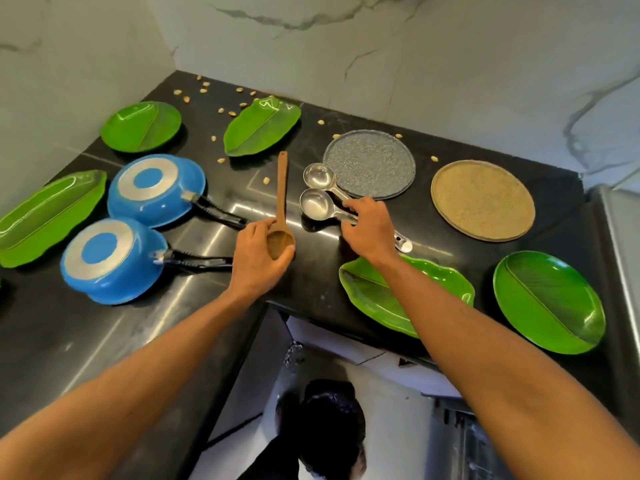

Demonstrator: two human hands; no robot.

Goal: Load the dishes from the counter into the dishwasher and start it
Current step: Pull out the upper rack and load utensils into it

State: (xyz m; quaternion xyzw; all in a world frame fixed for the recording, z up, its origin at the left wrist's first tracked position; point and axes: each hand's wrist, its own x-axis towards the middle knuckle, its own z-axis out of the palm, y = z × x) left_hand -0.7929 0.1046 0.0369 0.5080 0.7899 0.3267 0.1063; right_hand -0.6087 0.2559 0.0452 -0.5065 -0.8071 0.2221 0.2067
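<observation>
My left hand (pixel 258 254) grips the bowl end of a wooden spoon (pixel 282 188) that lies on the black counter (pixel 86 341), its handle pointing away from me. My right hand (pixel 367 226) pinches the handles of two steel ladles (pixel 317 190) lying side by side, bowls up. Two blue pans (pixel 156 188) (pixel 110 261) rest upside down at the left with black handles. Green leaf-shaped plates (pixel 261 126) (pixel 398 289) (pixel 48 216) and round green plates (pixel 140 126) (pixel 549 301) are spread around. A grey round plate (pixel 370 161) and a tan round plate (pixel 483 200) sit at the right.
Small tan nuts or seeds (pixel 221 110) are scattered over the back of the counter. Marble walls close the corner behind. Below the counter's inner edge is the floor, where another person's dark hair (pixel 329 420) shows. A steel edge (pixel 620 258) stands at far right.
</observation>
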